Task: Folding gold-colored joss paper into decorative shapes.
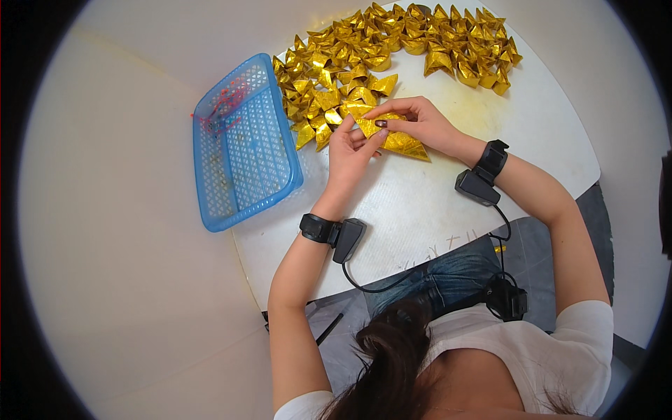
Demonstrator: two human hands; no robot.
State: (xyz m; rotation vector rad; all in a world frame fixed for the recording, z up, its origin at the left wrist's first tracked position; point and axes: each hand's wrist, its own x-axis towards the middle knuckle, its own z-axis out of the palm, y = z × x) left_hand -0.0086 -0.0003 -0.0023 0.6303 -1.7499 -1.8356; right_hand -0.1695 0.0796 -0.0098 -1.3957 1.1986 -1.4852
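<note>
A sheet of gold foil paper (pixel 407 145), folded into a pointed shape, is held between both hands over the white table. My left hand (pixel 350 148) grips its left end, with the thumb in front and the fingers partly behind the paper. From the right, my right hand (pixel 425 126) pinches the upper part, its thumb pressed on the foil and its forefinger along the top edge. Just beyond my hands lie many folded gold paper ingots (pixel 336 59), crowded together and partly overlapping.
A blue plastic basket (pixel 297 171) with some thin red strands (pixel 227 105) in it stands at the left, against the pale wall. More ingots reach along the far edge of the white table (pixel 448 203). Black wrist-worn devices with cables sit on both forearms.
</note>
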